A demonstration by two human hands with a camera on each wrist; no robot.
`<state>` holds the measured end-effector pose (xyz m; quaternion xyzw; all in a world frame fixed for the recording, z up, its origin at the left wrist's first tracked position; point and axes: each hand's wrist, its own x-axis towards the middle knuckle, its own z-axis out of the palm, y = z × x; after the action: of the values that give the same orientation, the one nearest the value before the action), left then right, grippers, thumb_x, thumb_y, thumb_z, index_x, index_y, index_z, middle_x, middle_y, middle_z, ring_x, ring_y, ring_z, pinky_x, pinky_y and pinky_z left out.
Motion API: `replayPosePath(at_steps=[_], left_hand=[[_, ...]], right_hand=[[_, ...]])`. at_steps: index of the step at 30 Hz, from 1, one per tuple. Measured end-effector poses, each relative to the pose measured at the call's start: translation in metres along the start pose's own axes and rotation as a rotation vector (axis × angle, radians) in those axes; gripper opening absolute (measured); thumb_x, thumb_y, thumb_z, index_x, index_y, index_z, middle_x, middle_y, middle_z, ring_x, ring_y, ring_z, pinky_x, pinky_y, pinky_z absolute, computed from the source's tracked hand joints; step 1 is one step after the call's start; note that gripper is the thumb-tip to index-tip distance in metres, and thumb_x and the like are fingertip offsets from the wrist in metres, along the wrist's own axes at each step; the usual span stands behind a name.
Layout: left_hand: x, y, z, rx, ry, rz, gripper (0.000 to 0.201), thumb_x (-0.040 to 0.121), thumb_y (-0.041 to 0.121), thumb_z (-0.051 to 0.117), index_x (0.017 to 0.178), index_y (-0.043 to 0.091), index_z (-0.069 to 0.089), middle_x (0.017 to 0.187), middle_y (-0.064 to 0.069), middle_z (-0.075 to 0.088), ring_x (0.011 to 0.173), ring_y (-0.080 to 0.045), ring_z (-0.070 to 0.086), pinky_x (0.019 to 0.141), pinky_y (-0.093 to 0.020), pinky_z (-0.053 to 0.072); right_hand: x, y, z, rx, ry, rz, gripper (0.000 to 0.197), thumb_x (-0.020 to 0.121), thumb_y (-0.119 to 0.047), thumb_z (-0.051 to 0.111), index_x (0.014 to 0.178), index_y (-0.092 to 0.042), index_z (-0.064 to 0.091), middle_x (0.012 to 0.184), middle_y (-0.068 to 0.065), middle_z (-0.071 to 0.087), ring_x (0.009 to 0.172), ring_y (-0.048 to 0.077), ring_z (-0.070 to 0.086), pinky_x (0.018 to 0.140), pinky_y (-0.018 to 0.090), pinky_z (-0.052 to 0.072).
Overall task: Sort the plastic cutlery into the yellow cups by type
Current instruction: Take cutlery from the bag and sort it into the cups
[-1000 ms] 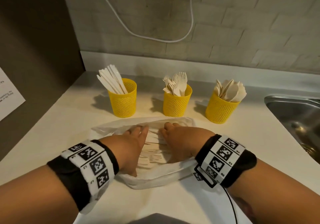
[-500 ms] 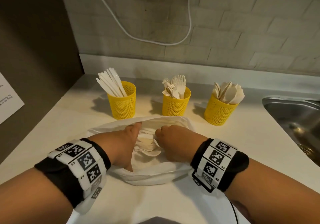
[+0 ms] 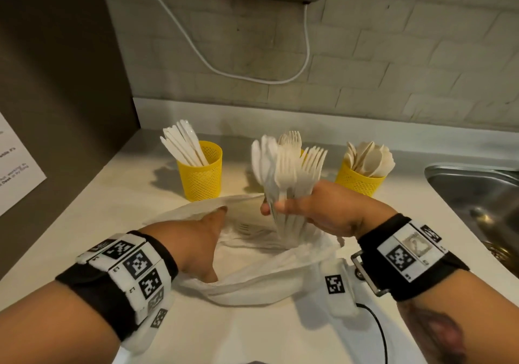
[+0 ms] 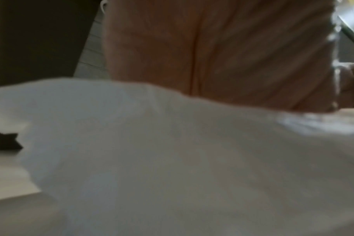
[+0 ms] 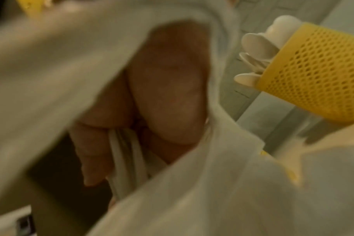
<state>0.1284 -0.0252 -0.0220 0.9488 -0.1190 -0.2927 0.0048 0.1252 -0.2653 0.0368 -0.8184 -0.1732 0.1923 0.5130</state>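
My right hand (image 3: 280, 209) grips a bundle of white plastic forks and spoons (image 3: 286, 172) by the handles, heads up, above the open white bag (image 3: 252, 282). The right wrist view shows those handles (image 5: 127, 159) clamped between the fingers (image 5: 164, 95). My left hand (image 3: 216, 217) lies with straight fingers against the bag's left rim; the left wrist view shows only its palm (image 4: 212, 47) and the blurred bag (image 4: 172, 159). One fork (image 3: 247, 227) still lies inside the bag. Behind stand three yellow mesh cups: knives (image 3: 200, 172), forks (image 3: 292, 139) mostly hidden by the bundle, and spoons (image 3: 359, 181) (image 5: 313, 71).
A steel sink (image 3: 477, 189) is sunk into the counter at the right. A white cable (image 3: 252, 77) hangs on the brick wall behind. A dark panel with a paper sheet (image 3: 16, 172) closes off the left side.
My right hand has closed on a bundle of forks and spoons in the bag and lifted it upright out of the bag. The left hand stays at the bag's rim.
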Motion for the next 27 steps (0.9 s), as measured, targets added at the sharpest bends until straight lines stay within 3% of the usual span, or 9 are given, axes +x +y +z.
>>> replayPosePath(at_steps=[3, 6, 10, 14, 16, 18, 21, 24, 27], left_hand=[[-0.003, 0.002, -0.007, -0.017, 0.031, 0.084, 0.118, 0.072, 0.044, 0.077, 0.156, 0.035, -0.006, 0.160, 0.003, 0.031, 0.133, -0.023, 0.047, 0.107, -0.037, 0.042], [-0.009, 0.006, -0.021, -0.088, 0.179, 0.196, 0.093, 0.076, 0.049, 0.074, 0.152, 0.029, 0.025, 0.150, 0.005, 0.044, 0.129, -0.017, 0.050, 0.105, -0.034, 0.044], [-0.023, 0.007, -0.051, -0.711, 0.433, 0.293, 0.036, 0.090, 0.040, 0.066, 0.124, 0.030, 0.060, 0.120, 0.007, 0.067, 0.108, -0.013, 0.064, 0.098, -0.034, 0.051], [-0.042, 0.014, -0.067, -1.189, 0.479, 0.341, 0.016, 0.096, 0.032, 0.060, 0.112, 0.032, 0.062, 0.121, 0.002, 0.068, 0.106, -0.010, 0.066, 0.087, -0.028, 0.053], [-0.043, 0.014, -0.062, -1.000, 0.347, 0.443, 0.032, 0.089, 0.044, 0.067, 0.120, 0.041, 0.060, 0.121, 0.012, 0.068, 0.110, -0.011, 0.065, 0.092, -0.032, 0.052], [-0.039, 0.020, -0.047, -0.683, 0.188, 0.532, 0.043, 0.082, 0.047, 0.070, 0.123, 0.043, 0.060, 0.119, 0.016, 0.069, 0.110, -0.010, 0.065, 0.096, -0.033, 0.050], [-0.029, 0.035, -0.018, -0.184, 0.186, 0.493, 0.020, 0.090, 0.031, 0.065, 0.108, 0.024, 0.064, 0.110, 0.002, 0.070, 0.100, -0.018, 0.062, 0.088, -0.028, 0.047], [-0.026, 0.048, 0.006, 0.014, 0.071, 0.461, 0.018, 0.095, 0.025, 0.057, 0.100, 0.011, 0.067, 0.105, -0.011, 0.068, 0.087, -0.021, 0.056, 0.076, -0.024, 0.037], [-0.026, 0.060, 0.009, 0.206, 0.037, 0.503, 0.025, 0.098, 0.022, 0.053, 0.121, 0.018, 0.062, 0.116, -0.009, 0.064, 0.104, -0.030, 0.060, 0.083, -0.031, 0.041]], right_hand=[[0.005, -0.005, -0.006, 0.419, 0.047, -0.069, 0.026, 0.086, -0.009, 0.067, 0.112, -0.004, 0.065, 0.096, 0.012, 0.069, 0.099, 0.031, 0.063, 0.098, 0.049, 0.047], [0.009, -0.016, -0.011, 0.611, 0.050, -0.108, 0.028, 0.087, 0.000, 0.060, 0.114, 0.004, 0.058, 0.093, 0.013, 0.066, 0.093, 0.027, 0.063, 0.095, 0.043, 0.049], [0.013, -0.031, -0.023, 0.812, 0.169, -0.044, 0.018, 0.086, -0.002, 0.055, 0.102, 0.000, 0.065, 0.092, 0.012, 0.073, 0.093, 0.026, 0.071, 0.091, 0.044, 0.055], [0.017, -0.034, -0.034, 1.120, 0.257, -0.002, 0.024, 0.092, -0.010, 0.054, 0.110, 0.003, 0.064, 0.113, 0.018, 0.070, 0.108, 0.027, 0.068, 0.082, 0.045, 0.060], [0.019, -0.031, -0.036, 1.191, 0.354, -0.030, 0.030, 0.098, -0.015, 0.051, 0.119, 0.004, 0.060, 0.121, 0.017, 0.067, 0.114, 0.025, 0.065, 0.067, 0.038, 0.062], [0.019, -0.027, -0.038, 1.153, 0.438, -0.078, 0.029, 0.098, -0.015, 0.051, 0.120, 0.002, 0.059, 0.120, 0.016, 0.066, 0.113, 0.024, 0.065, 0.075, 0.037, 0.059], [0.017, -0.018, -0.038, 1.077, 0.486, -0.110, 0.016, 0.096, -0.010, 0.052, 0.109, -0.005, 0.061, 0.108, 0.013, 0.070, 0.101, 0.023, 0.070, 0.084, 0.038, 0.059], [0.013, -0.017, -0.042, 1.072, 0.518, -0.127, 0.012, 0.096, -0.009, 0.052, 0.102, -0.003, 0.061, 0.097, 0.012, 0.072, 0.097, 0.023, 0.071, 0.085, 0.039, 0.059], [0.009, -0.024, -0.051, 1.114, 0.581, -0.190, 0.012, 0.097, -0.008, 0.050, 0.100, -0.002, 0.060, 0.091, 0.012, 0.073, 0.092, 0.023, 0.073, 0.087, 0.041, 0.057]])
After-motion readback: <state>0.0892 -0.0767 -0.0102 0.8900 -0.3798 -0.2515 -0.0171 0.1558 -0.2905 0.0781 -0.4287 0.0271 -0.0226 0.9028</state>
